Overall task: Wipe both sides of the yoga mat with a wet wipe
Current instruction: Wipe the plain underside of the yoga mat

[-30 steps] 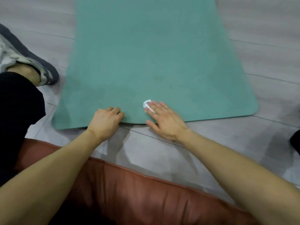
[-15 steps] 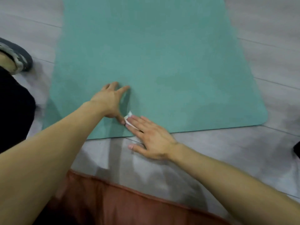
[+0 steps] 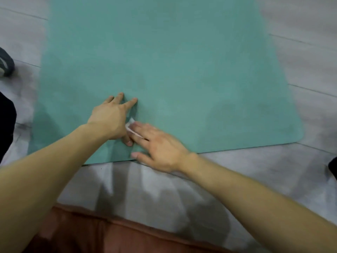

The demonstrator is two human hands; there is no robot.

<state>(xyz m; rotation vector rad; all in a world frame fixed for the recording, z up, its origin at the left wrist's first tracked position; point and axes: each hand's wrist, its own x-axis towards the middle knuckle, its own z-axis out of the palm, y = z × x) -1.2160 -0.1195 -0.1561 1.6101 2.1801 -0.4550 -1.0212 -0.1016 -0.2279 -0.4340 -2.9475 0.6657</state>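
Right hand flat, pressing the wipe onto the mat.
Left hand, fingers spread, has moved from the near edge up onto the mat within the second; wiping has shifted leftward, this side seemingly unfinished.

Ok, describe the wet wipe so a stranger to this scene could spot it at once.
Start at the teal yoga mat spread on the grey floor and go to its near edge, where two hands meet. The wet wipe is the small white scrap under the straight fingers of the right hand, beside the left hand. It is the only white thing on the mat.
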